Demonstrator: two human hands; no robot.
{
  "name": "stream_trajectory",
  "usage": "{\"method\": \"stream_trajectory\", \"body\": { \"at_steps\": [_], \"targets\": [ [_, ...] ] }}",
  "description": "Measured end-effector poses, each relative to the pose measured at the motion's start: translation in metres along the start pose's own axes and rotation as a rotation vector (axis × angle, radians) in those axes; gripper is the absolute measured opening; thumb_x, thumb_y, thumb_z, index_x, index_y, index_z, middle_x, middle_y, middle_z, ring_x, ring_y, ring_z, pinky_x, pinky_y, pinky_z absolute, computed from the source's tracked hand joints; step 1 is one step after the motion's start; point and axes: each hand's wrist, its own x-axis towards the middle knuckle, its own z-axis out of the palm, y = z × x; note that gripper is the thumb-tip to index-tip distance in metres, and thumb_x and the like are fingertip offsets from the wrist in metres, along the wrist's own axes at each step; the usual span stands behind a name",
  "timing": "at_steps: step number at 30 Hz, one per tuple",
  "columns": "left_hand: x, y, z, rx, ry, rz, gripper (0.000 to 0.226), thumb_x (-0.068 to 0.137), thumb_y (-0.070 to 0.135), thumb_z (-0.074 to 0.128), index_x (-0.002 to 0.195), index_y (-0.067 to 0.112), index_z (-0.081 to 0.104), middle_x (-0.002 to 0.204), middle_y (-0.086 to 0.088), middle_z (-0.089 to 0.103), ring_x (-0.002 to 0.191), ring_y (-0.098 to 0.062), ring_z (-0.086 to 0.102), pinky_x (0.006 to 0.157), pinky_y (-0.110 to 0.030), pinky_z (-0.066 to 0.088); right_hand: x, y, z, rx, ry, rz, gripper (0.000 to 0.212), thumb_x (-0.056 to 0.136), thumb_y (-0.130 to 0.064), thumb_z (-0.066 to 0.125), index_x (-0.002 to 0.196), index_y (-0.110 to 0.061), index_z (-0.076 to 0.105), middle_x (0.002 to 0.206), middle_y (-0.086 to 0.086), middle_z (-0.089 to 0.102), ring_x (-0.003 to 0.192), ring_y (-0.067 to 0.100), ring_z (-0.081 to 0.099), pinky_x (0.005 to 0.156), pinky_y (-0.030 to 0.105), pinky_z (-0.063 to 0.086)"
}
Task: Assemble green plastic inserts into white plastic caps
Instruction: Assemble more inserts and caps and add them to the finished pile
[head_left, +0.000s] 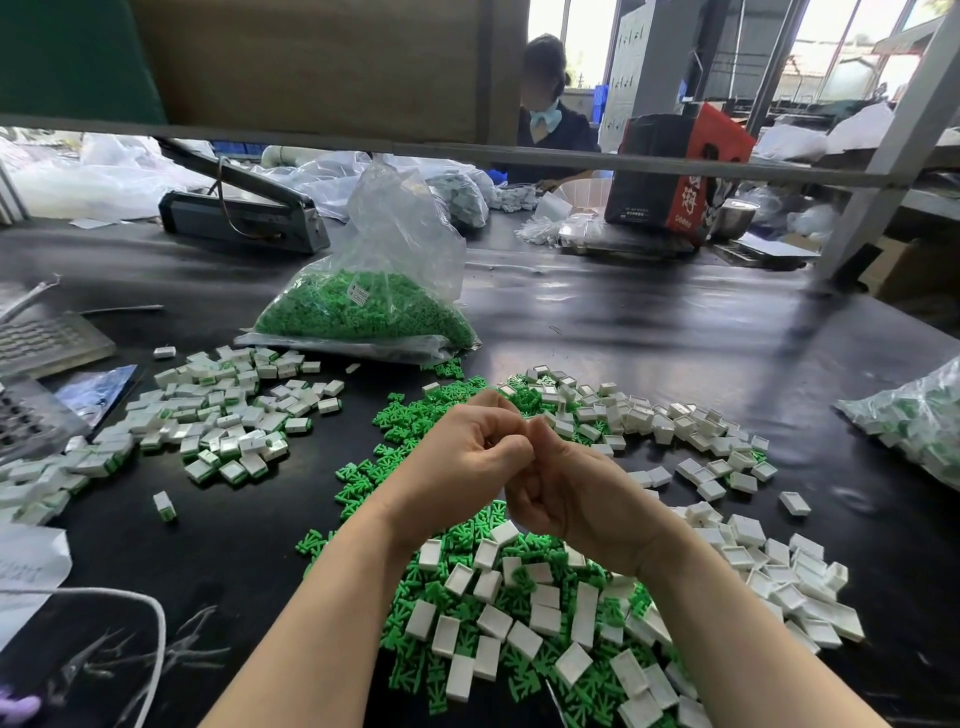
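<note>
My left hand (462, 460) and my right hand (576, 486) meet knuckle to knuckle above the middle of the black table (649, 322). The fingers of both are curled tight and pinch at the spot where they touch; the small part between them is hidden. Loose green inserts (410, 421) lie under and beyond the hands. Empty white caps (670, 421) are heaped to the right, and more caps (493, 621) lie mixed with inserts close to me. A spread of white caps with green inserts fitted (223, 415) covers the left side.
A clear bag of green inserts (363, 312) stands behind the piles. Another bag of parts (914, 421) sits at the right edge. A heat sealer (244, 213), a red box (675, 171) and a seated person (550, 114) are at the back. A white cable (156, 623) loops near left.
</note>
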Motion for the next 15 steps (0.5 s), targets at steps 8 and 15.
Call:
{"method": "stream_trajectory", "body": {
  "at_steps": [8, 15],
  "targets": [
    [0.0007, 0.0025, 0.0002, -0.073, 0.012, -0.031, 0.024, 0.075, 0.025, 0.050, 0.056, 0.018, 0.065, 0.087, 0.003, 0.046, 0.059, 0.003, 0.047, 0.049, -0.018, 0.041, 0.0042, 0.0048, 0.0043, -0.019, 0.023, -0.021, 0.062, 0.078, -0.060, 0.057, 0.103, -0.003, 0.062, 0.061, 0.005, 0.054, 0.051, 0.012, 0.047, 0.053, 0.023, 0.032],
    [0.0003, 0.0008, -0.0011, -0.010, 0.015, -0.011, 0.023, 0.074, 0.028, 0.051, 0.057, 0.029, 0.066, 0.090, 0.003, 0.046, 0.075, 0.001, 0.051, 0.065, -0.015, 0.046, 0.0060, 0.0083, 0.0046, 0.056, 0.065, -0.054, 0.056, 0.080, -0.050, 0.061, 0.108, -0.002, 0.054, 0.062, -0.002, 0.054, 0.050, 0.008, 0.045, 0.050, 0.023, 0.030]
  ]
}}
